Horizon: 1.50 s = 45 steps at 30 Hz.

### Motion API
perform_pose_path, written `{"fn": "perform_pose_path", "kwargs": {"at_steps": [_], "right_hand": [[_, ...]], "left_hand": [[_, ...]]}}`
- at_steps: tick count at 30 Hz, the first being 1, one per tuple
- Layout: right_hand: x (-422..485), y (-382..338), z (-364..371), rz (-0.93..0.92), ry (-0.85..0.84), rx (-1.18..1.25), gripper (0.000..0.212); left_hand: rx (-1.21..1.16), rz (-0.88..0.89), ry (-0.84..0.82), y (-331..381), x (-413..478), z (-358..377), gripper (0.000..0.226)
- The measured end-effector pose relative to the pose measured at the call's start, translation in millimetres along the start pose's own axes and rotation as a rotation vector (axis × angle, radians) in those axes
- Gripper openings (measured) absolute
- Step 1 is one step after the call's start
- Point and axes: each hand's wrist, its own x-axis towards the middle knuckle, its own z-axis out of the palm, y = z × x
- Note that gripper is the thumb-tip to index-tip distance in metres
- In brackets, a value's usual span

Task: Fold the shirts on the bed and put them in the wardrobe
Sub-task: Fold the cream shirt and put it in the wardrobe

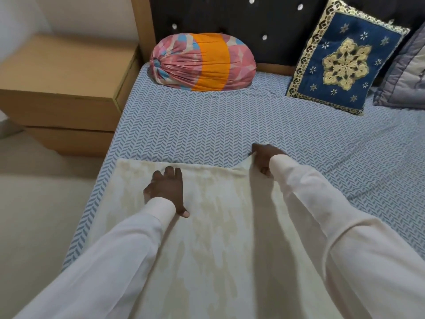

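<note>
The left hand (165,192) pressed flat, fingers spread, on the cream shirt (218,226), which lay on the bed (207,125) with its long axis pointing toward the bolster (202,62); the right hand (262,158) pinched its far right corner, nearer the bolster.

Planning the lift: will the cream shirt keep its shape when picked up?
Probably not: the shirt lies limp, its corner creasing where the right hand grips it, so it should droop. It looks thin, likely light.
</note>
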Motion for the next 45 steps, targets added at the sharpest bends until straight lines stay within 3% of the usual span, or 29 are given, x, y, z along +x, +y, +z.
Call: {"fn": "perform_pose_path", "kwargs": {"at_steps": [6, 9, 13, 16, 19, 23, 25, 30, 35, 40, 42, 45], "right_hand": [[6.9, -21.0, 2.0, 0.117, 0.139, -0.047, 0.041], [4.8, -37.0, 5.8, -0.046, 0.223, 0.047, 0.036], [-1.7, -55.4, 11.1, -0.276, -0.026, -0.021, 0.014], [2.1, -58.2, 8.4, -0.217, -0.181, 0.051, 0.016], [5.7, -58.6, 3.6, -0.210, -0.304, 0.035, 0.017], [9.0, -58.6, 2.3, -0.224, -0.309, 0.074, 0.017], [11.2, -56.9, 3.9, -0.236, -0.311, 0.091, 0.013], [13.8, -54.6, 3.7, -0.233, -0.365, 0.093, 0.023], [17.4, -47.9, 15.9, -0.116, -0.244, 0.112, 0.029], [18.7, -56.5, 24.4, -0.057, -0.198, -0.019, 0.040], [17.9, -57.7, 29.5, -0.031, -0.132, -0.028, 0.031], [16.5, -59.7, 34.3, -0.007, -0.085, -0.065, 0.037]], "left_hand": [[-0.006, -0.018, 0.013, -2.4, 5.6, 2.5, 0.150], [0.003, -0.015, 0.001, -0.9, 7.2, 1.9, 0.154], [0.032, -0.025, 0.012, -2.5, 8.2, -0.2, 0.157], [0.085, 0.006, -0.043, -6.8, 11.9, -3.9, 0.154], [0.030, 0.101, 0.018, -30.6, 26.9, -16.6, 0.131], [-0.008, 0.047, 0.185, -93.6, 60.7, -34.1, 0.049], [0.094, 0.022, 0.166, -119.5, 72.2, -35.7, 0.034], [0.231, 0.153, 0.067, -149.7, 86.6, -42.1, 0.030], [0.097, 0.153, 0.052, -164.0, 92.2, -52.7, 0.021], [0.060, 0.117, 0.148, -172.1, 95.8, -43.7, 0.019], [0.044, 0.111, 0.238, -172.3, 94.5, -34.3, 0.020], [-0.085, 0.060, 0.397, -172.5, 92.8, -16.4, 0.020]]}}
